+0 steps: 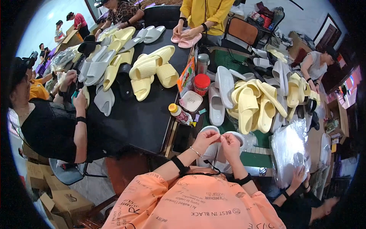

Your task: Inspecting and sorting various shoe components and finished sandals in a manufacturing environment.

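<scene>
My left hand [207, 140] and my right hand [230, 145] meet fingertip to fingertip, each closed in a pinch. Whatever lies between the fingers is too small to make out. Right below them is a pair of pale grey slippers [210, 152], partly covered by my hands and wrists. Beyond my hands, a heap of cream-yellow slippers [248, 108] lies on the table, with grey slippers [224, 87] at its left side. A bottle with a yellow cap [179, 113] stands to the left, near a small white dish [191, 100].
A red-lidded jar [201, 84] and a metal-topped container [203, 63] stand farther back. Clear plastic bags [289, 147] are stacked at right, beside a person's hands. More slippers [152, 70] cover the black table [126, 128]. A person at left holds scissors; another across handles pink slippers [188, 41].
</scene>
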The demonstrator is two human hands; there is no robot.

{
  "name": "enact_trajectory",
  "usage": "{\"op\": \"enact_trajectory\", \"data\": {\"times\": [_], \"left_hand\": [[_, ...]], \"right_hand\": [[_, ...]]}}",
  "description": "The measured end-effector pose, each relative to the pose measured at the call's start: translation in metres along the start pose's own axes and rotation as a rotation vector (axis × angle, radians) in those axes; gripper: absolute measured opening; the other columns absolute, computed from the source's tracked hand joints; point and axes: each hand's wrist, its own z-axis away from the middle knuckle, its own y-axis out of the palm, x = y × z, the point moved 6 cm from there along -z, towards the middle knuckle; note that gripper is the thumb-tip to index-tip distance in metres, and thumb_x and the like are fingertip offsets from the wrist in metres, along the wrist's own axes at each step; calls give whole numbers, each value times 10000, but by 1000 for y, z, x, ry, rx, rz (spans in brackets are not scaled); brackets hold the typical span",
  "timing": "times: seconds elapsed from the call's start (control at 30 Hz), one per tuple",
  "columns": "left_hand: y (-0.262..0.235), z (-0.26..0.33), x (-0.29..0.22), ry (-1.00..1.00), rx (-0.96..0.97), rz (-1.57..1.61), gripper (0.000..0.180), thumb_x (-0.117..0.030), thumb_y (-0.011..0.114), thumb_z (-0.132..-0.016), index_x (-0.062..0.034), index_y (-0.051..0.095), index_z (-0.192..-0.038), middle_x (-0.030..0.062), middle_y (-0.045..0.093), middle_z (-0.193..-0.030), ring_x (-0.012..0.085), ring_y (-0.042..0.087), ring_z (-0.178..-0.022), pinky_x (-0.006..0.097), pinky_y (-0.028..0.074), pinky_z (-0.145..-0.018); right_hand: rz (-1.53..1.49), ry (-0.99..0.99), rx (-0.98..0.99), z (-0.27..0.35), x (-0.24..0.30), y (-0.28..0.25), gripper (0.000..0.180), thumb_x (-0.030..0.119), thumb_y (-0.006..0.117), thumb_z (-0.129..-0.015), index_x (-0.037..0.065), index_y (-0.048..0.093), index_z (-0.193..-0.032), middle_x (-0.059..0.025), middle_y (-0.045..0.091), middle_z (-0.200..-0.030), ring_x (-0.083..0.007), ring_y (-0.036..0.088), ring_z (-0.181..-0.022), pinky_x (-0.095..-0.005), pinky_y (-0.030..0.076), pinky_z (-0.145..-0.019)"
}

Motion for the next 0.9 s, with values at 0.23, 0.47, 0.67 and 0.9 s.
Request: {"op": "enact_trajectory", "data": {"times": [0.23, 0.47, 0.67, 0.9], "left_hand": [[-8, -5, -3, -4, -56, 0, 95, -76, 548, -769, -4, 557, -832, 50, 567, -804, 124, 553, -733, 246, 459, -693], [3, -2, -14, -17, -1, -15, 87, -68, 552, -761, -5, 577, -815, 55, 578, -803, 128, 558, -733, 247, 464, -692], [12, -7, -10, 107, 93, -56, 143, -102, 531, -786, 19, 561, -855, 46, 574, -805, 109, 548, -739, 234, 453, -675], [14, -15, -12, 215, 15, -193, 94, -82, 546, -770, -2, 548, -819, 20, 564, -730, 83, 533, -667, 213, 443, -624]], "right_hand": [[99, -15, 5, -5, 8, 5, 141, 121, 541, -761, -19, 540, -777, -79, 583, -665, -100, 542, -605, -227, 433, -560], [-126, 20, 84, -9, 20, 8, 138, 117, 540, -762, -20, 540, -768, -71, 573, -680, -93, 529, -623, -231, 427, -567], [128, 10, -42, -3, 22, -5, 144, 125, 562, -731, -15, 553, -762, -90, 555, -677, -157, 534, -615, -260, 431, -584], [591, -182, -8, 46, 6, -56, 113, 110, 576, -690, 9, 537, -721, -121, 544, -701, -283, 529, -644, -342, 424, -592]]}}
